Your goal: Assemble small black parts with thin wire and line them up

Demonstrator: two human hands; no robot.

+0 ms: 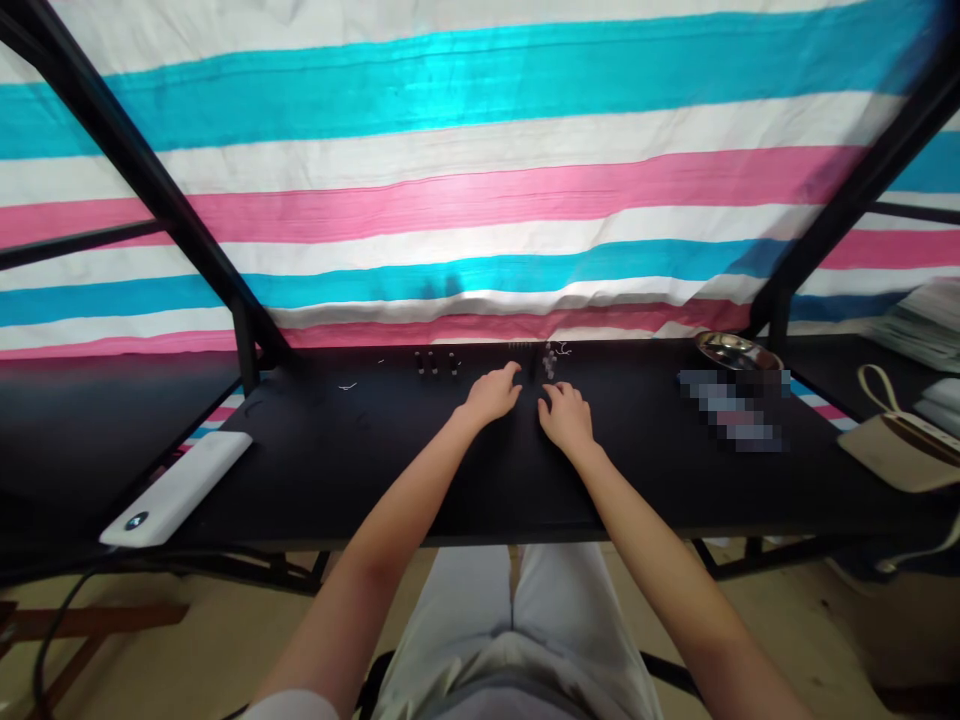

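My left hand (496, 393) is over the middle of the black table (315, 450), its thumb and forefinger apart and nothing visible between them. Just to the right, my right hand (568, 417) rests low with its fingers bent and slightly spread; no held thing shows. Beyond the right hand lies a loose cluster of small pale pieces (550, 362), with thin white strands (562, 349) beside it. A row of tiny pieces (519, 345) lines the far edge past my left hand. Left of that hand stand three small dark cylinders with pale ends (433, 363), too small to identify.
A white power bank-like slab (180, 490) lies at the left end. On the right are a shiny metal dish (739, 352), a blurred-out item (731, 412) and a beige pouch (900, 445). Black frame bars (202, 230) and a striped sheet (480, 190) rise behind.
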